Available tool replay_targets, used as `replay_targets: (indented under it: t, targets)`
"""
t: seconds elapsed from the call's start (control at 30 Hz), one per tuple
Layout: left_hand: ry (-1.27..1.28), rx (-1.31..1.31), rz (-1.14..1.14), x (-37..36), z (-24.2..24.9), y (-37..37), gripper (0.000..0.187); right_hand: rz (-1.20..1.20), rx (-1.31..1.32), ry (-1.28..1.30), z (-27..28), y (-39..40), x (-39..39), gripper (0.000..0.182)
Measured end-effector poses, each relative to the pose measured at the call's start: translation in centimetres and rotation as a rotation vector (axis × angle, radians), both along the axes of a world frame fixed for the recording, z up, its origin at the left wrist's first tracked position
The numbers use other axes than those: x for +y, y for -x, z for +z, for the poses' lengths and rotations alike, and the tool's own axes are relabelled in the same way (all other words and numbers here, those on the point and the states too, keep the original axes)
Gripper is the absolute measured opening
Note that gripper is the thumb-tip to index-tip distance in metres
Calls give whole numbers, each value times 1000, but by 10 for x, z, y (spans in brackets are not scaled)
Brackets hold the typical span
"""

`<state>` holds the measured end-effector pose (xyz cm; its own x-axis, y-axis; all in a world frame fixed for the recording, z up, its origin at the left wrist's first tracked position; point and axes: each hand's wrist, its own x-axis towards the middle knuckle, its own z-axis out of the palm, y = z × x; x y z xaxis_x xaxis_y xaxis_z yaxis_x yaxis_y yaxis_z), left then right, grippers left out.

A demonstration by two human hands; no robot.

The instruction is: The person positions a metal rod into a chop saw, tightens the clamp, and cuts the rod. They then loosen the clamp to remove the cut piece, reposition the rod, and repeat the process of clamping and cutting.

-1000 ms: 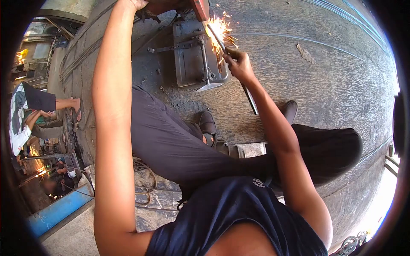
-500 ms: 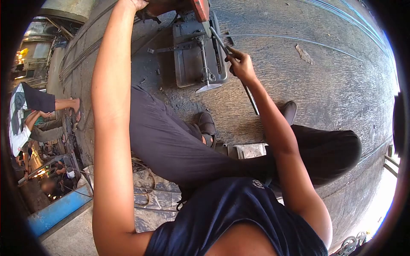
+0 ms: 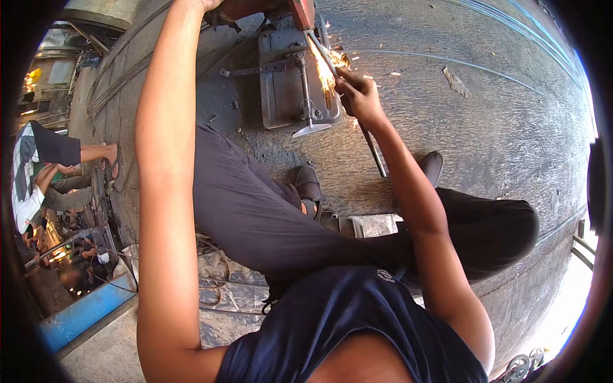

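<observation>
A red power tool, its guard (image 3: 302, 14) at the top edge, meets a long dark metal rod, and bright sparks (image 3: 324, 73) spray down from the contact. My right hand (image 3: 359, 94) is wrapped round the rod (image 3: 374, 153), whose lower end slants toward my foot. At the top edge only part of my left hand (image 3: 205, 5) shows, beside the tool's body; its fingers are hidden. Below the sparks lies the tool's flat metal base (image 3: 276, 96), with a clamp screw (image 3: 305, 83) and a pale angled plate (image 3: 311, 130) on it.
Thin rods (image 3: 511, 22) run along the ground at the upper right. A dry leaf (image 3: 454, 82) lies right of my hand. My shoes (image 3: 308, 185) are near the base. Co-workers (image 3: 29, 172) are at the left, above a blue beam (image 3: 89, 314).
Sparks have appeared where the rod meets the tool. My right hand has shifted slightly left with the rod, and the rod's lower end has dropped a little.
</observation>
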<state>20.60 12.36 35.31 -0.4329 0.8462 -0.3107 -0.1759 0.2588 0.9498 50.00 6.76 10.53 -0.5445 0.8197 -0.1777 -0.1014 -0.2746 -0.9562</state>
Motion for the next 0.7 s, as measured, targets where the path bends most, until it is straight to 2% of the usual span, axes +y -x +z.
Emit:
replay_targets:
  t: [0.03,0.1,0.23,0.3,0.47,0.57,0.63,0.7]
  targets:
    - [1,1,0,0,0,0,45,50,96,157,6,-3,0,36]
    - [-8,5,-11,0,0,1,44,106,132,204,2,-4,6,37]
    - [-38,18,-17,-1,0,0,44,44,-51,58,-14,2,11,36]
    - [-23,9,-35,-1,0,1,44,-12,-181,-226,-30,9,15,32]
    - [-19,19,-15,0,-2,2,44,-47,-270,-362,-27,12,8,28]
    - [-31,25,-36,-2,1,-5,45,-6,-120,-232,-13,9,4,25]
    - [-35,27,-56,-2,0,-5,45,88,30,66,-5,8,4,29]
    - [-10,25,-50,-1,1,-2,45,104,94,147,5,2,3,29]
